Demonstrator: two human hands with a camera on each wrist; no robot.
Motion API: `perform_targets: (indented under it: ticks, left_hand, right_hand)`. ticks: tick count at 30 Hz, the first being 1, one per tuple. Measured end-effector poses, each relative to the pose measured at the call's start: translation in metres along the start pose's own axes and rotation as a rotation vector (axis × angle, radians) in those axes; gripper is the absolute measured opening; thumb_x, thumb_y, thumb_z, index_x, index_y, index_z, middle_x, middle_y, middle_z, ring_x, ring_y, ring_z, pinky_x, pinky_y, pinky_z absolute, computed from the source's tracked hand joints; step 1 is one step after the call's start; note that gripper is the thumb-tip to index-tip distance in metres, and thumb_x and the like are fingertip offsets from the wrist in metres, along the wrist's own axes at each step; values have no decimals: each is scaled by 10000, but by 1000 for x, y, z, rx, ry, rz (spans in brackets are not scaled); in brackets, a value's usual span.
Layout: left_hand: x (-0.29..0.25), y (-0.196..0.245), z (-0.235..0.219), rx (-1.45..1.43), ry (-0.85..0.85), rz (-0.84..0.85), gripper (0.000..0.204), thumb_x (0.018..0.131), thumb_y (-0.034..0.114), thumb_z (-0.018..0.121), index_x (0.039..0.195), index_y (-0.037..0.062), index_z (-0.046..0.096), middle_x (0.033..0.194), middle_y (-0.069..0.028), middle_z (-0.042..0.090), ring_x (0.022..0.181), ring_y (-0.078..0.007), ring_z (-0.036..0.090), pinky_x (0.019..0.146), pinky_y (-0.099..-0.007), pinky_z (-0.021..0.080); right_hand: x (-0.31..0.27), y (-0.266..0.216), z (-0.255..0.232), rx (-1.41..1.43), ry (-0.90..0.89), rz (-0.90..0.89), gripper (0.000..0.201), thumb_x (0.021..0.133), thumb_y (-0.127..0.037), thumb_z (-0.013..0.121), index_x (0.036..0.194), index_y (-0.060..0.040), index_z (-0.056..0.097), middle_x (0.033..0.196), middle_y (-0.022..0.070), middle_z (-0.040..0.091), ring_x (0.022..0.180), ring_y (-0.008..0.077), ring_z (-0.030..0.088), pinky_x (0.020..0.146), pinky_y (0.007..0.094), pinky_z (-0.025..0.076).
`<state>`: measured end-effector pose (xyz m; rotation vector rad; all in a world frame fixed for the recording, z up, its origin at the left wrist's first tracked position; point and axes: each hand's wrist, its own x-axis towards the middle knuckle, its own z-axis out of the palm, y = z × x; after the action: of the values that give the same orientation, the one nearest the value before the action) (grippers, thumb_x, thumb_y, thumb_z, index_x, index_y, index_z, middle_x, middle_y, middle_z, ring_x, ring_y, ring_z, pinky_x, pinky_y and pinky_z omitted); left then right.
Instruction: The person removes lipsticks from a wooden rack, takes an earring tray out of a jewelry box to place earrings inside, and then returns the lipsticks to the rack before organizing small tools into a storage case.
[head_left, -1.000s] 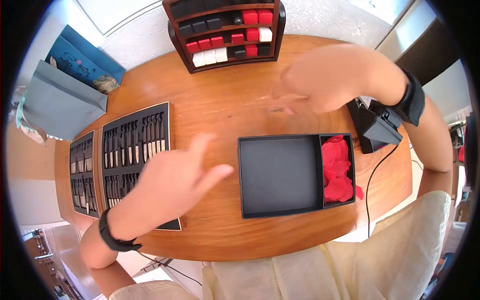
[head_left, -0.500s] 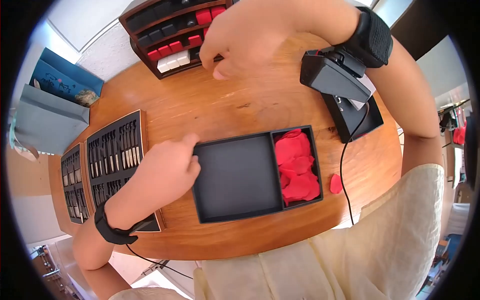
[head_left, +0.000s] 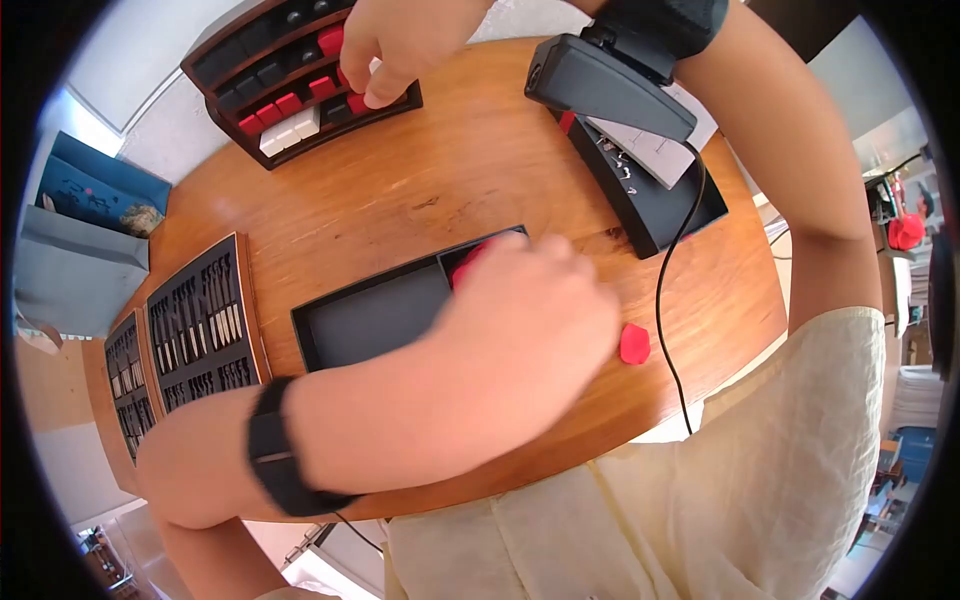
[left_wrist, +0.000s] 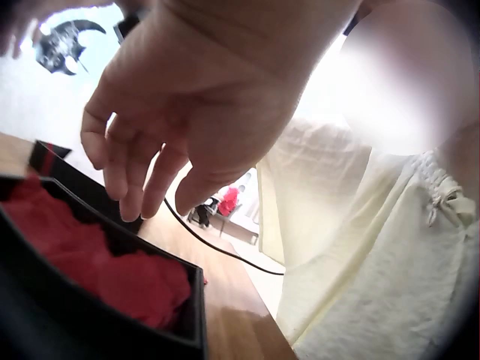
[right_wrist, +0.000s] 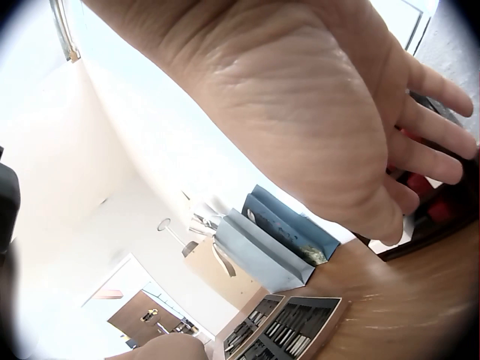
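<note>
My left hand (head_left: 530,325) reaches across the black two-part box (head_left: 375,315), above its right compartment. In the left wrist view its fingers hang slightly bent beside the red petals (left_wrist: 90,255) with nothing between them. Most of the petals are hidden by this hand in the head view. My right hand (head_left: 410,45) is at the right part of the wooden rack (head_left: 342,135), which holds small red, black and white boxes. Seen from the right wrist, its fingers (right_wrist: 427,124) stretch towards the rack's shelves and cover some of the boxes.
One loose red petal (head_left: 635,344) lies right of the box. A black open tray (head_left: 690,225) with small shiny pieces sits at the right, near a cable (head_left: 660,300). Cases of dark-handled tools (head_left: 200,315) and blue paper bags (head_left: 85,255) stand left.
My right hand has moved left and away from me to the rack. My left hand has swung right from the box's left side to over the petals. The head view has shifted right.
</note>
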<state>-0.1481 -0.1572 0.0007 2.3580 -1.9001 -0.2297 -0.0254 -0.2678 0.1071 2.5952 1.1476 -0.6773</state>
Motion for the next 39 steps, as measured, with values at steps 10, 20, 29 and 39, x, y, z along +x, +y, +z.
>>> perform_targets:
  ticks: [10, 20, 29, 39]
  left_hand:
    - [93, 63, 47, -81, -428, -142, 255, 762, 126, 722, 1000, 64, 653, 917, -64, 667, 934, -230, 637, 718, -342, 475]
    - [45, 5, 0, -421, -101, 7, 168, 777, 17, 612, 926, -33, 668, 875, -233, 659, 868, -392, 651, 714, -443, 526]
    - [-20, -34, 2, -465, -232, -270, 88, 834, 101, 646, 887, 43, 606, 855, -160, 655, 847, -365, 629, 719, -451, 492]
    - [-35, -38, 4, -269, -34, -253, 41, 856, 98, 620, 848, 65, 596, 855, -112, 587, 791, -328, 611, 669, -417, 484]
  right_hand:
    - [-5, 24, 44, 163, -21, 113, 358, 879, -223, 538, 1072, 43, 681, 1002, 199, 705, 903, 385, 659, 777, 458, 520]
    - [-5, 41, 70, 277, 55, -5, 339, 909, -181, 496, 999, 109, 645, 916, 246, 679, 804, 363, 620, 744, 423, 487]
    - [-28, 35, 59, 256, -35, 101, 380, 932, -236, 492, 976, 117, 627, 882, 262, 650, 784, 369, 582, 735, 435, 464]
    - [-45, 77, 125, 142, 297, 326, 322, 956, -271, 540, 1162, -46, 642, 1020, 155, 701, 904, 303, 653, 799, 399, 503]
